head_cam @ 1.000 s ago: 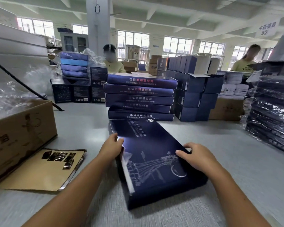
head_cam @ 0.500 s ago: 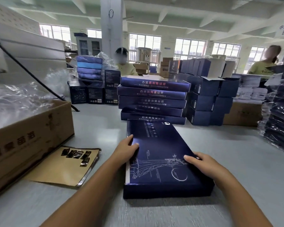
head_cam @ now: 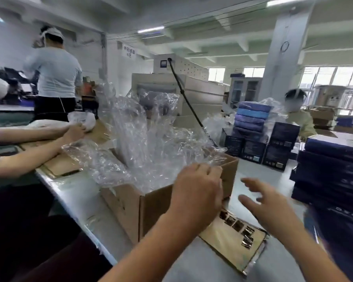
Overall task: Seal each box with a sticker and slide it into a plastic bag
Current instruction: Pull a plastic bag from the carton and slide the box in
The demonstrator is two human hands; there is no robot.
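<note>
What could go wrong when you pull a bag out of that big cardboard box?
1. The plastic bags sit crumpled together in the carton, so the left hand, curled on them, might drag out several at once.
2. The sticker sheet lies just beside the carton, below the open right hand; a trailing bag or arm might sweep or crease it.

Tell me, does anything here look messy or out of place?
Yes: crumpled plastic bags billow out over the rim of the carton, not stacked flat. The sticker sheet lies askew beside it.
</note>
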